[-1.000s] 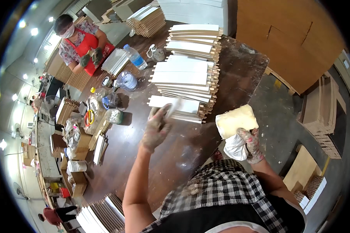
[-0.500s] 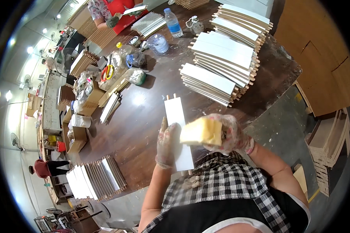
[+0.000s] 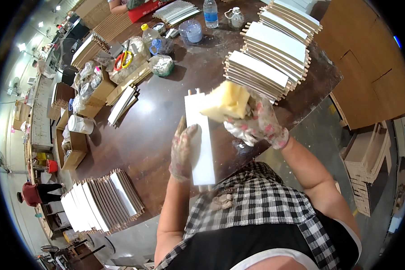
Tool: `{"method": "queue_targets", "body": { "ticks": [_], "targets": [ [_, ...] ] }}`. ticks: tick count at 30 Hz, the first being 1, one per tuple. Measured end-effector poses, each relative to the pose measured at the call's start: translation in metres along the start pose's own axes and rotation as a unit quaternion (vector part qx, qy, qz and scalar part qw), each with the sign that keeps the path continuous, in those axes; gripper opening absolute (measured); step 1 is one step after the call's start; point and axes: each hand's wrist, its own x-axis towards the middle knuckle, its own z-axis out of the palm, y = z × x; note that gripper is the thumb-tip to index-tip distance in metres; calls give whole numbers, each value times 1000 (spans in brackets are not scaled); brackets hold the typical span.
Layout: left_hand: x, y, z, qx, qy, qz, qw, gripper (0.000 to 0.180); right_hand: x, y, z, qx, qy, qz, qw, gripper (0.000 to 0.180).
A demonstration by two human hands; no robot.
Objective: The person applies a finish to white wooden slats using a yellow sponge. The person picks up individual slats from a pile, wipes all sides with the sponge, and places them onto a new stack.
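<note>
A narrow white board (image 3: pixel 201 155) with wooden pegs at both ends lies lengthwise in front of me on the brown table. My left hand (image 3: pixel 182 150), in a stained glove, grips its left edge, the thumb lying over the top face. In my right hand (image 3: pixel 261 119), gloved with reddish marks, is a thick yellow sponge block (image 3: pixel 226 100). The sponge is over the far part of the board; whether it touches the surface I cannot tell. Part of the right fingers is hidden behind the sponge.
Stacks of white pegged boards (image 3: pixel 274 42) stand at the far right, another stack (image 3: pixel 101 202) at the near left. Bottles, a plastic tub (image 3: pixel 191 31), scissors (image 3: pixel 123 60) and cartons (image 3: pixel 74 148) crowd the left and far side. A co-worker's arm (image 3: pixel 118 6) shows at the far edge.
My right hand has carried the sponge away from me, toward the board's far end. The left hand keeps its hold on the board. The whole view has shifted slightly.
</note>
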Motion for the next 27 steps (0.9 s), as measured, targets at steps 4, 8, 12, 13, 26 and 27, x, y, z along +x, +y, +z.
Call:
{"method": "queue_targets", "body": {
  "ticks": [4, 8, 12, 13, 26, 27],
  "targets": [
    [20, -15, -19, -32, 78, -136, 987, 63, -4, 47, 9, -416, -96, -283, 859, 72],
    [38, -20, -33, -177, 110, -168, 963, 51, -26, 48, 10, -456, -225, -230, 830, 70],
    [45, -48, -48, -298, 122, -155, 934, 44, -43, 44, 13, -369, 47, -128, 919, 59],
    [46, -43, -47, -315, 117, -152, 929, 43, -41, 41, 18, -342, 76, -121, 929, 60],
    [-2, -67, -70, -110, -3, -62, 992, 32, -48, 47, -8, -316, 166, -70, 932, 57],
    [-6, -78, -74, -191, -14, -111, 975, 32, -48, 51, -10, -332, 165, -72, 926, 57]
  ]
}}
